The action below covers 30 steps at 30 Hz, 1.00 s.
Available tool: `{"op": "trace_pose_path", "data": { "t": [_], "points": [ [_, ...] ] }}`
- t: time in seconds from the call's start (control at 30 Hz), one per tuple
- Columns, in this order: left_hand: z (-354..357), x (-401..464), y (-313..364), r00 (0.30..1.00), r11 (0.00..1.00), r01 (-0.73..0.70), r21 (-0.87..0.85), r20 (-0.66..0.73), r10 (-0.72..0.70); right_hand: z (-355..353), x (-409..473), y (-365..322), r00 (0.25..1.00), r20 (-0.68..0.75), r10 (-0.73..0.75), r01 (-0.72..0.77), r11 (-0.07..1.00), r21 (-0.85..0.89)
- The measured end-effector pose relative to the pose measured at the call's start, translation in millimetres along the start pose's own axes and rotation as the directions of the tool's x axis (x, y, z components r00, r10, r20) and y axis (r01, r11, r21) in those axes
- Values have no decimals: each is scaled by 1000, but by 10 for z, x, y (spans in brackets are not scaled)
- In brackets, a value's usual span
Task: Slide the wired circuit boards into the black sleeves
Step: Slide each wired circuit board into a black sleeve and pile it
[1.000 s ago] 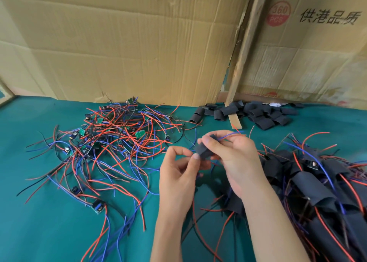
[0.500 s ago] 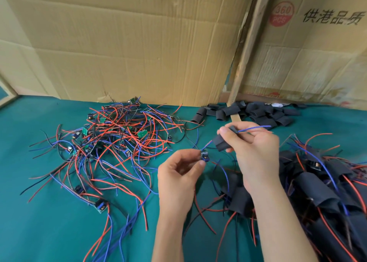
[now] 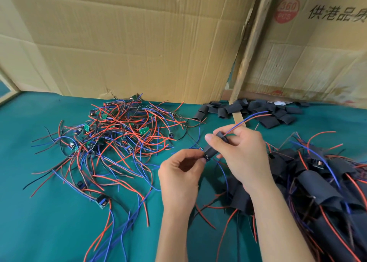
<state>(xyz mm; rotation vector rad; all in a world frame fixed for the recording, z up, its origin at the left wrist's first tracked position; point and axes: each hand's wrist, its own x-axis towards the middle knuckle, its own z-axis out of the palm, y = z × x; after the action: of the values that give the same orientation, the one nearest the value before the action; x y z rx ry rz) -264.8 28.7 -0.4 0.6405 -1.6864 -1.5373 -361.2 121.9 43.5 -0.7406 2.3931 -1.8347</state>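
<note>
1. A black sleeve [image 3: 213,146] is gripped in the right hand [image 3: 241,152] at frame centre, thumb and fingers curled round it; half a second ago it was held higher and clear of the left hand.
2. A small circuit board [image 3: 206,157] is pinched by the left hand [image 3: 179,174] at the sleeve's lower mouth. The gap seen earlier between board and sleeve has been closed; the two are now touching.
3. Red and blue wires [image 3: 248,118] are seen leaving the sleeve's upper end, toward upper right.
4. A tangle of unsleeved wired boards [image 3: 123,134] is left unchanged at left of centre on the green cloth [image 3: 49,222].
5. Empty sleeves [image 3: 258,110] are piled at upper centre-right, sleeved boards [image 3: 317,182] at right edge.
6. Cardboard sheets [image 3: 139,43] are stood behind.
</note>
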Motion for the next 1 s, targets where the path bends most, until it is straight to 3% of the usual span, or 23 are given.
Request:
{"op": "trace_pose_path", "data": {
  "t": [0.1, 0.33, 0.57, 0.67, 0.77, 0.9, 1.0],
  "points": [
    [-9, 6, 0, 999, 997, 22, -71, -39, -25, -21, -7, 14, 993, 107, 46, -49, 999, 20],
    [-7, -2, 19, 998, 967, 66, -246, 28, -61, 21, -23, 34, 984, 155, 91, -96, 995, 24],
    [-13, 14, 55, 984, 809, 175, -561, 131, -122, 62, -20, -30, 985, 109, 131, -159, 934, 319],
    [-14, 8, 59, 975, 791, 209, -575, 179, -128, 75, -35, -62, 974, 174, 142, -197, 915, 353],
    [-4, 0, 59, 984, 821, 174, -544, 125, -126, 58, -52, -72, 967, 226, 117, -191, 922, 338],
    [-24, 9, 66, 980, 766, 201, -610, 123, -159, 37, -58, -74, 967, 230, 113, -204, 881, 426],
    [-8, 1, 46, 984, 859, 173, -481, 112, -136, 60, -52, -63, 975, 197, 105, -180, 892, 415]
  ]
}}
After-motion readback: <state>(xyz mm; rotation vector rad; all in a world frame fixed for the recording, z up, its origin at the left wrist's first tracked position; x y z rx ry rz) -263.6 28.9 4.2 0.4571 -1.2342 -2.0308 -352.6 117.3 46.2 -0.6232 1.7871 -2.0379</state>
